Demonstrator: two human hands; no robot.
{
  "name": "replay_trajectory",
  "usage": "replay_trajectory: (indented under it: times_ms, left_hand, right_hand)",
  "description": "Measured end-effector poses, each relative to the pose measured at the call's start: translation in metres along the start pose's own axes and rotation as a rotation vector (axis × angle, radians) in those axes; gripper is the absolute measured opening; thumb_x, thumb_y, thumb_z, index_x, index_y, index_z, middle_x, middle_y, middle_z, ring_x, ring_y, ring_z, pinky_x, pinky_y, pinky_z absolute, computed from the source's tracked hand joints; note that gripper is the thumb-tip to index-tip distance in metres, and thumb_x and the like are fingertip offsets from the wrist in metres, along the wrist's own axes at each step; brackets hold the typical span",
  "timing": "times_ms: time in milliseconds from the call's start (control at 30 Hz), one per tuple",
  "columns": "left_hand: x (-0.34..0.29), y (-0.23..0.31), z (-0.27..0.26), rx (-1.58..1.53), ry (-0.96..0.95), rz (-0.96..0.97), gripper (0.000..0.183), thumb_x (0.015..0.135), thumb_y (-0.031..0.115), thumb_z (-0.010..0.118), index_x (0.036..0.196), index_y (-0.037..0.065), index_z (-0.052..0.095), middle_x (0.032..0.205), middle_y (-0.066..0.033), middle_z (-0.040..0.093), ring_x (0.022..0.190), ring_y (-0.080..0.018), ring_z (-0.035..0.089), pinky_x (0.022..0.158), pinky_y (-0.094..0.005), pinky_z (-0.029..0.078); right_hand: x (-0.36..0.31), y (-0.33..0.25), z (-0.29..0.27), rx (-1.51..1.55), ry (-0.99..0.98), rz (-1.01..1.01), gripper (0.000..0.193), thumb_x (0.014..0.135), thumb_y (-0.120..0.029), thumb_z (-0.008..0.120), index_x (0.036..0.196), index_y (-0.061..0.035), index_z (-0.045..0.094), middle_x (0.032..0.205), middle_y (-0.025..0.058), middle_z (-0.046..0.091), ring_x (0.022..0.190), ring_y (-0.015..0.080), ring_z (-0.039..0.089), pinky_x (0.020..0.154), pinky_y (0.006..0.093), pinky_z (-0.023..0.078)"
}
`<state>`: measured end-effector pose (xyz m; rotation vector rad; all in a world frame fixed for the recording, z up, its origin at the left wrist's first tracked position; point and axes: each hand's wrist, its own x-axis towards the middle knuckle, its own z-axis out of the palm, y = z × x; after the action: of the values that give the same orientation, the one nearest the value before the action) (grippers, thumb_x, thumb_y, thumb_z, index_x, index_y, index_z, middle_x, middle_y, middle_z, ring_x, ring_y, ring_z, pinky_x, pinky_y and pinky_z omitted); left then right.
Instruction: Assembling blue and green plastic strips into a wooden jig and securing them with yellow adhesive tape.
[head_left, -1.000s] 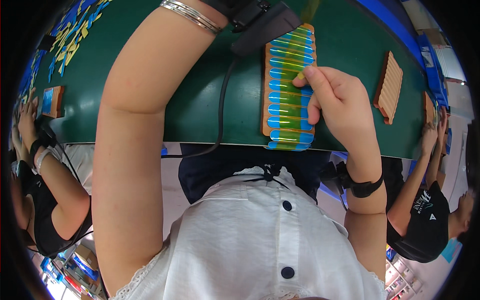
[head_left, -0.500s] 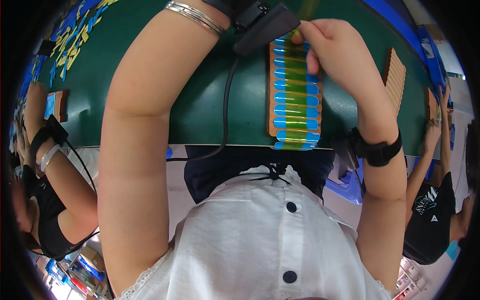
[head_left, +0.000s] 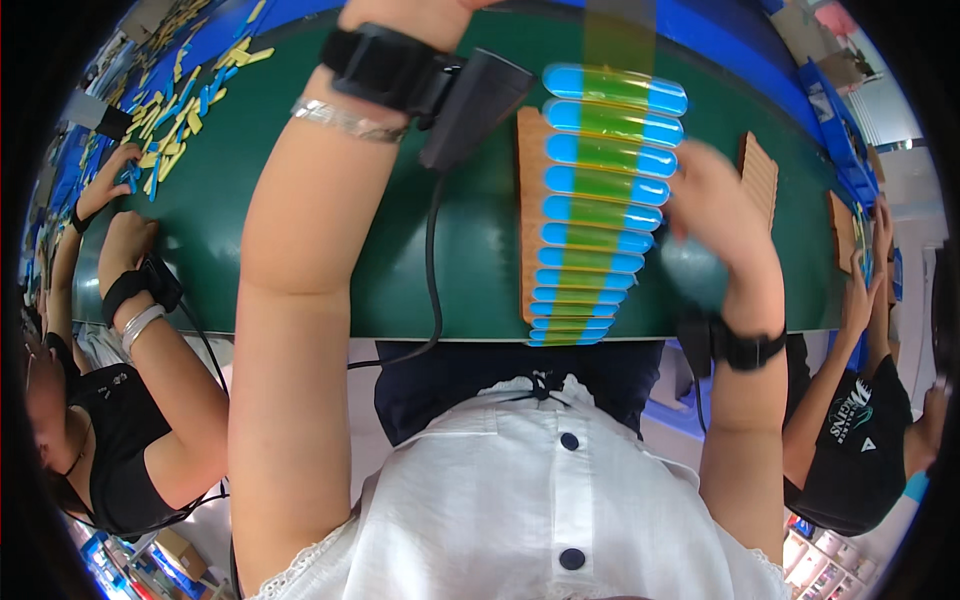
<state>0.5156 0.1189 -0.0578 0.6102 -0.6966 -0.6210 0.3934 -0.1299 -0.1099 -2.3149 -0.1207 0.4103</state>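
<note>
A row of taped, blue-ended sticks (head_left: 600, 213) lies over a brown board (head_left: 531, 235) on the worktop (head_left: 480, 270).
The right hand (head_left: 715, 205), blurred, is beside it, its grip unclear like the cropped left hand's (head_left: 425, 18); white lettering marks a co-worker's black shirt (head_left: 850, 465).

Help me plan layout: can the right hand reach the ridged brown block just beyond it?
Probably yes: the right hand, though blurred, is close beside the ridged brown block, with nothing visible between them.

Person wears white blouse (head_left: 470, 510), dark round buttons (head_left: 570, 441) down front, lace-edged sleeves (head_left: 308, 560); dark navy bottoms (head_left: 500, 365). Left arm (head_left: 295, 340): black strap (head_left: 372, 66), angular housing (head_left: 478, 108) with black cable (head_left: 432, 260), silver-toned bangles (head_left: 350, 121). Right arm (head_left: 742, 445): black band (head_left: 752, 350), dark module (head_left: 695, 342), blurred.
</note>
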Motion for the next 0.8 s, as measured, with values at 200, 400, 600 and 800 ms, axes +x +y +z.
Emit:
replay_trajectory:
  times_ms: [200,400,600,800]
  left_hand:
    - [-0.026,0.044,0.027,0.135,0.042,0.032,0.088,0.093,0.075,0.023,0.13,0.003,0.059,0.113,-0.0075,0.065,0.098,-0.0233,0.054,0.095,-0.0499,0.036]
    - [-0.017,0.037,0.04,0.093,0.145,-0.032,0.092,0.092,0.079,0.021,0.129,0.004,0.06,0.109,-0.0066,0.067,0.09,-0.0222,0.058,0.086,-0.0459,0.043]
    - [-0.044,0.02,0.047,0.157,0.405,-0.082,0.086,0.091,0.079,0.025,0.123,0.01,0.064,0.104,-0.0034,0.066,0.087,-0.0178,0.055,0.084,-0.0417,0.039]
    - [-0.014,-0.022,0.068,0.163,0.564,-0.168,0.079,0.09,0.076,0.032,0.115,0.009,0.064,0.098,-0.0047,0.064,0.086,-0.0213,0.051,0.085,-0.0444,0.037]
  right_hand:
    - [-0.002,-0.028,0.024,0.037,-0.362,-0.079,0.051,0.076,-0.018,0.082,0.113,0.0044,0.056,0.08,0.0117,0.069,0.055,0.0148,0.064,0.053,0.0309,0.051]
    - [0.138,-0.026,0.106,0.234,-0.135,-0.923,0.03,0.095,-0.024,0.061,0.114,-0.0017,0.061,0.1,0.0058,0.071,0.084,0.0176,0.067,0.073,0.0316,0.055]
    - [0.072,-0.072,0.045,1.034,-0.352,-0.131,0.038,0.1,-0.035,0.056,0.112,0.0002,0.065,0.104,0.0099,0.069,0.087,0.0175,0.065,0.08,0.0267,0.051]
    - [-0.002,-0.04,0.027,0.669,-0.04,-0.535,0.019,0.086,-0.013,0.073,0.101,-0.001,0.07,0.091,0.0005,0.069,0.082,0.0071,0.061,0.074,0.0234,0.046]
